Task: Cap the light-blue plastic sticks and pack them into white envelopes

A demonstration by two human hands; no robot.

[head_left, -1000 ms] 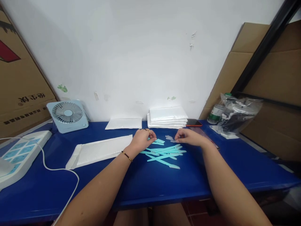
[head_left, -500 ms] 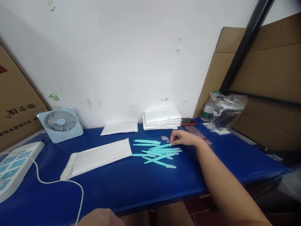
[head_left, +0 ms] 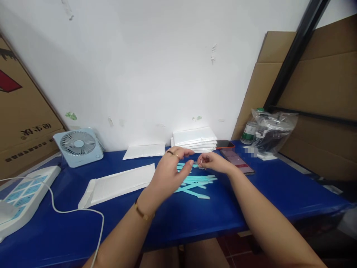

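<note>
My right hand (head_left: 211, 162) is closed in a pinch above the far side of a loose pile of turquoise eyebrow razors (head_left: 195, 183). A turquoise razor (head_left: 195, 166) meets its fingertips, and a small clear piece shows there too. Over the left part of the pile hovers my left hand (head_left: 170, 173), its thumb and fingers apart with nothing between them. It wears a ring and a bracelet and covers many of the razor handles. A long white padded envelope (head_left: 118, 186) lies left of this hand.
Against the wall are a stack of white envelopes (head_left: 194, 137) and a single one (head_left: 144, 150). Two phones (head_left: 237, 162) lie at right, near a bottle (head_left: 249, 132) and a clear plastic bag (head_left: 275, 130). A fan (head_left: 79, 147), power strip (head_left: 30, 199) and white cable (head_left: 102, 223) occupy the left.
My left hand has come up from the bottom edge to the pile and opened. My right hand has lifted a razor slightly from the pile. The view has shifted a little left.
</note>
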